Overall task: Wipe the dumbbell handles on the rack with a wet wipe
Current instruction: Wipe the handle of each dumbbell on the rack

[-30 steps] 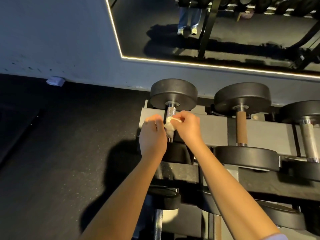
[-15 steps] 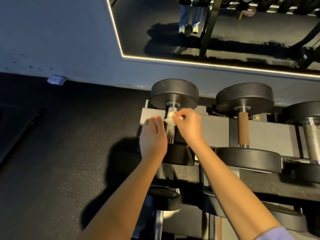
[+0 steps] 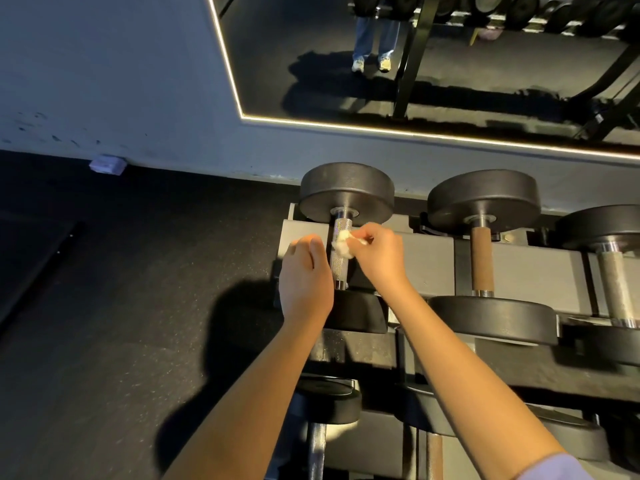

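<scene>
At the far left of the dumbbell rack [image 3: 426,258], my left hand [image 3: 304,275] sits loosely curled at nine o'clock of the leftmost dumbbell's knurled chrome handle [image 3: 340,256], fingers together, gripping nothing that I can make out. A second ago that hand lay closer against the bar; it has eased back, leaving more bright knurling exposed between the two hands. At three o'clock of the same bar, my right hand [image 3: 379,254] pinches the crumpled white wet wipe [image 3: 342,247] between thumb and fingertips, pressing it against the handle's upper half, toward twelve o'clock and the far weight plate [image 3: 346,192]. The wipe has climbed slightly along the bar over the last second, which I read as a stroke in progress on this first handle. To the right, the brown-gripped dumbbell handle [image 3: 481,259] and the grey handle [image 3: 614,285] beyond it sit untouched, so most of the rack appears to remain.
</scene>
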Available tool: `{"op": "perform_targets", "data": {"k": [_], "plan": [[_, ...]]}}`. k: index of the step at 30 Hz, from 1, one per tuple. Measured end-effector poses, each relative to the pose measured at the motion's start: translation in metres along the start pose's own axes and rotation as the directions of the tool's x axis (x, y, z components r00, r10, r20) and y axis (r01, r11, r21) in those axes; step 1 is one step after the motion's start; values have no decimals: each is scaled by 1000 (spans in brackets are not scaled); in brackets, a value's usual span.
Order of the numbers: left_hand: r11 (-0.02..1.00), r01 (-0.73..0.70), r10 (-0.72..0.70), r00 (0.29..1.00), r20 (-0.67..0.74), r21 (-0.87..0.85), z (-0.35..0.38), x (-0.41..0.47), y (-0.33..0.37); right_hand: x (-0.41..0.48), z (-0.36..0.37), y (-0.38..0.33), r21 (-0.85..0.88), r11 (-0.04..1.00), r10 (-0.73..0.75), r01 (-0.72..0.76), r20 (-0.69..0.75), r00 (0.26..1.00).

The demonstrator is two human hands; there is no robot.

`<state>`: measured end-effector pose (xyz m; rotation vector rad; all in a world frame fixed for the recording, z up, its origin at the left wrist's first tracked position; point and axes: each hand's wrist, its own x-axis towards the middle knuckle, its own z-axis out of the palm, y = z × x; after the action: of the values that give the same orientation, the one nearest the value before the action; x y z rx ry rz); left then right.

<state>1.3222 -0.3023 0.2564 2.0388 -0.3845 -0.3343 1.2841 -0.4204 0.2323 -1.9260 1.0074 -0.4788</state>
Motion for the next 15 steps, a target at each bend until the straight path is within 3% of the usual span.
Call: {"op": "perform_targets", "data": {"k": [2, 4, 11, 13, 15], "plan": [[1000, 19, -20, 1000, -7, -15, 0, 0, 0, 8, 6, -7, 59, 998, 9, -3, -97, 995], [999, 23, -24, 1000, -17, -33, 1, 0, -1, 9, 7, -7, 67, 998, 15, -9, -99, 995], [996, 44, -48, 998, -41, -74, 2, 2, -4, -18, -12, 9, -15, 994, 106, -107, 298, 949], [995, 55, -60, 997, -53, -84, 1, 2, -4, -11, -11, 3, -39, 999, 33, -25, 229, 973], [994, 59, -64, 996, -54, -90, 0, 2, -3, 0, -4, -4, -37, 996, -76, 77, 44, 996]]}}
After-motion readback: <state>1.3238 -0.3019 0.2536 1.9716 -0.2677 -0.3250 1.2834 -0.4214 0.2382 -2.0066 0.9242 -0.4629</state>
